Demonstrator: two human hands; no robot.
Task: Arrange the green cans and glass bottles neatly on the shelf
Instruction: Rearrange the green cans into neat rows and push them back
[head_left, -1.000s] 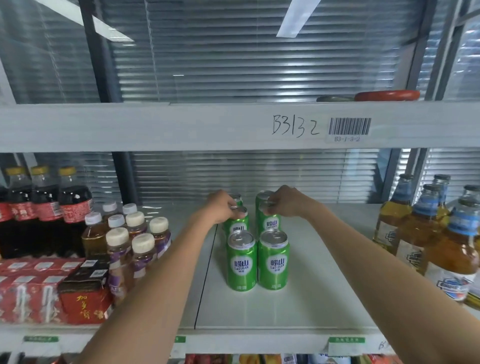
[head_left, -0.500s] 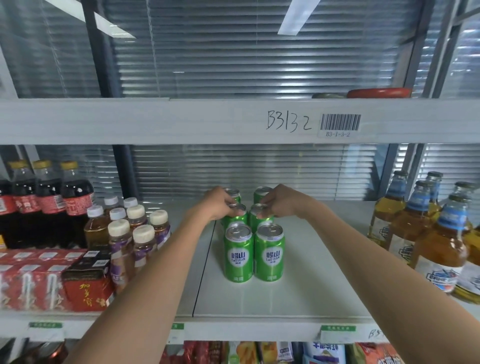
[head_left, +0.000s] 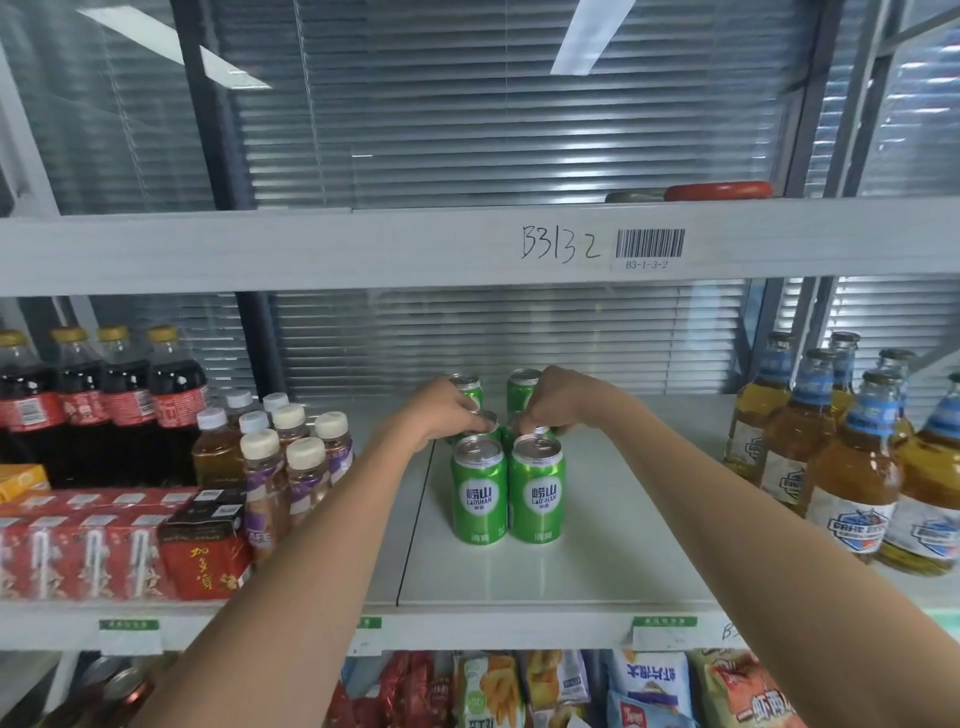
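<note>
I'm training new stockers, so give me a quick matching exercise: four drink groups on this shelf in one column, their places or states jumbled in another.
Things:
1. green cans
2. glass bottles
3. cola bottles
4. red cartons

Places:
A. far left, at the back
B. right end of the shelf
C. left, at the front edge
D. centre, under both hands

Pairs: 1-D, 2-B, 3-A, 4-C

The left hand (head_left: 448, 406) and right hand (head_left: 558, 397) cover most of the two middle green cans (head_left: 540, 431), so their labels are hidden. The glass bottle (head_left: 935, 483) at the right edge is cut off. The price tags (head_left: 664, 631) are too small to read.
</note>
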